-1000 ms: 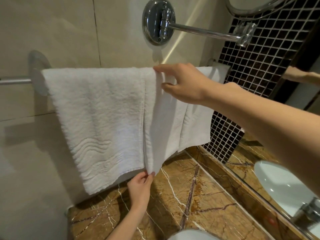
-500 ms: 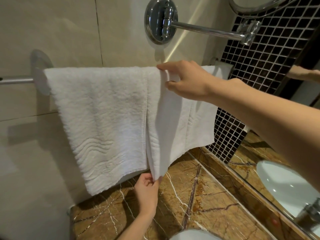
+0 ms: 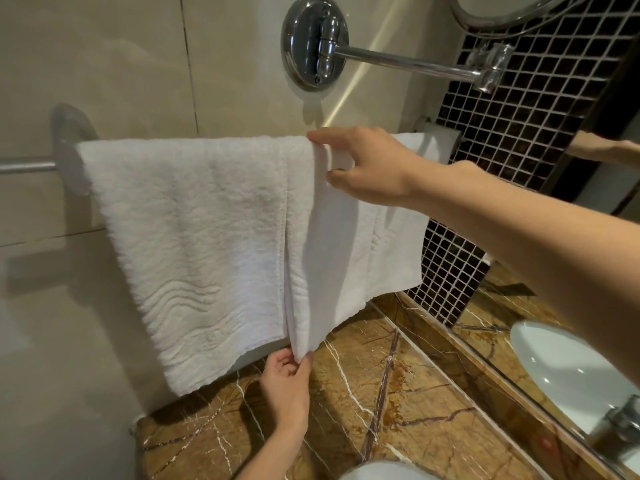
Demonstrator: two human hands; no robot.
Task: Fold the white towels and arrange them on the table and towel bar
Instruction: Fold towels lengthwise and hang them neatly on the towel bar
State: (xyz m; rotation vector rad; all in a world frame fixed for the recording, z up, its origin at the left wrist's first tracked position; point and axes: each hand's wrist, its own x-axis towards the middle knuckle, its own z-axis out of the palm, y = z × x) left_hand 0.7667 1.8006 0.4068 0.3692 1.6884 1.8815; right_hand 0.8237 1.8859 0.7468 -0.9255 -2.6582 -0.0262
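Hands have barely moved: right hand (image 3: 374, 164) pinches the white terry towel (image 3: 207, 237) atop the chrome towel bar (image 3: 27, 166), left hand (image 3: 287, 382) pinches its hem; hanging looks nearly done.

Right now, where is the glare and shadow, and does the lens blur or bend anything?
Head view: a slanted light streak crosses the wall, and the chrome mount glares. Head view: a grey shadow runs down the towel below the right hand. Head view: the towel bar looks soft at the left edge, and the mosaic tiles bow.
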